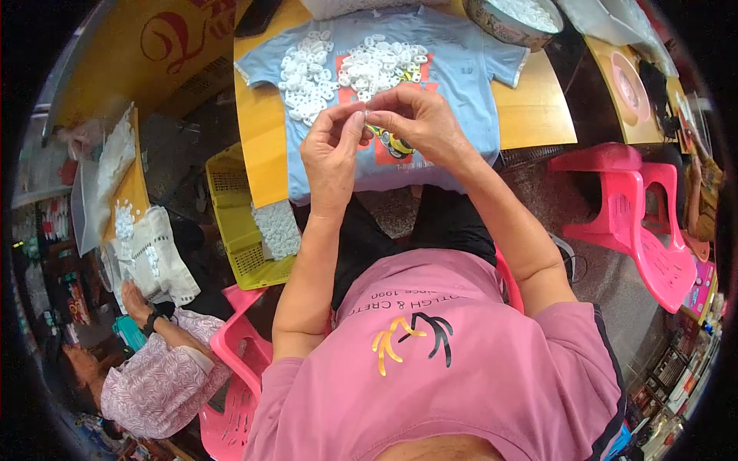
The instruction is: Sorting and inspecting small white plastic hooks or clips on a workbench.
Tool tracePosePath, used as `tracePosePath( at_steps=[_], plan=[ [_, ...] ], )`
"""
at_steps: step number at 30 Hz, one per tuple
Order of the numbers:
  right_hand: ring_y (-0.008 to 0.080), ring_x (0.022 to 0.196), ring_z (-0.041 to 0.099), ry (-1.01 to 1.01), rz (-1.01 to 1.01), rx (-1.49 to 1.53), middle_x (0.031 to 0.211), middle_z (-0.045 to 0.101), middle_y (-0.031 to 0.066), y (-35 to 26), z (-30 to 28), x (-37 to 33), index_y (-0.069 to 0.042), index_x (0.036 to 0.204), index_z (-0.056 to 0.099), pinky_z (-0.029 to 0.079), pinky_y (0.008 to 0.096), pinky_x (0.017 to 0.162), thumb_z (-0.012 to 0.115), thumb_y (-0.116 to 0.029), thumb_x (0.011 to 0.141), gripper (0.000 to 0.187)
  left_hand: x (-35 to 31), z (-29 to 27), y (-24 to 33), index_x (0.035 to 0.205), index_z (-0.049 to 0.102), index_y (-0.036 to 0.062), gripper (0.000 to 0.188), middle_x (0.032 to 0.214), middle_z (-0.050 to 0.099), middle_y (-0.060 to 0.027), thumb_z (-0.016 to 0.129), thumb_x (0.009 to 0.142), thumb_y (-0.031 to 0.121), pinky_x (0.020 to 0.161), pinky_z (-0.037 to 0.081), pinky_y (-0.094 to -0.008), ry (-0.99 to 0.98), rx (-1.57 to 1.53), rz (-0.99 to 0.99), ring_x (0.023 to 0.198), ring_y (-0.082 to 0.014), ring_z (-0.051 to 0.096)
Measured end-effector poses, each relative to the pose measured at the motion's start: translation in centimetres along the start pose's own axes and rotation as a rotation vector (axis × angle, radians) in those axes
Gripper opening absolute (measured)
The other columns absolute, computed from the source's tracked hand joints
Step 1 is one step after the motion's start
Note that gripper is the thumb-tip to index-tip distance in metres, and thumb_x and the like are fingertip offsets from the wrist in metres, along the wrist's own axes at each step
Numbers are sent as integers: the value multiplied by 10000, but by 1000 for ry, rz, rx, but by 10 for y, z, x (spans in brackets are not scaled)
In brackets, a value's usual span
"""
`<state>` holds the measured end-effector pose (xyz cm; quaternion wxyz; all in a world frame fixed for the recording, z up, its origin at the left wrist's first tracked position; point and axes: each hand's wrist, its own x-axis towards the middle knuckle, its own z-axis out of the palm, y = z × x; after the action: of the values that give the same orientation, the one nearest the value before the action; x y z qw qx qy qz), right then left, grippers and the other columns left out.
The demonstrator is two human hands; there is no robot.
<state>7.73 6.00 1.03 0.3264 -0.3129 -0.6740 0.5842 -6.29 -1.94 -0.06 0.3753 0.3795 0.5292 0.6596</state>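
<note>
On the near side of the white plastic pieces (377, 63), a small whitish piece (367, 113), mostly hidden, sits in the tight thumb-and-finger pinch of the left hand (332, 146) and right hand (423, 124), both angled inward above a blue T-shirt (469, 73).

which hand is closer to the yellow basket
Left. The left hand is over the blue shirt, to the right of the yellow basket and farther up the picture; the right hand is farther right, beyond the left one.
</note>
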Motion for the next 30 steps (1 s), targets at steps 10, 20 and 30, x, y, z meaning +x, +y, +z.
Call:
tracePosePath(
  at_steps=[10,20,30],
  plan=[
    [53,671,534,46,97,291,851,624,8,-3,-6,-9,6,1017,661,442,208,592,690,-165,895,212,-3,-8,4,1072,648,17,163,827,639,-26,626,929,93,597,436,-188,-59,-33,-192,710,-58,583],
    [80,688,581,69,217,543,860,638,18,-12,-3,-24,-4,1070,661,494,217,630,692,-178,896,248,-10,7,12,1020,651,10,138,936,592,-3,670,895,66,663,447,-199,-112,86,-25,765,-45,548],
    [77,698,591,137,136,386,864,655,38,-7,2,-39,14,1031,651,502,219,618,693,-159,895,224,-15,14,13,992,647,10,112,868,601,-28,660,882,24,655,453,-210,-72,231,74,753,-86,568]
  ],
)
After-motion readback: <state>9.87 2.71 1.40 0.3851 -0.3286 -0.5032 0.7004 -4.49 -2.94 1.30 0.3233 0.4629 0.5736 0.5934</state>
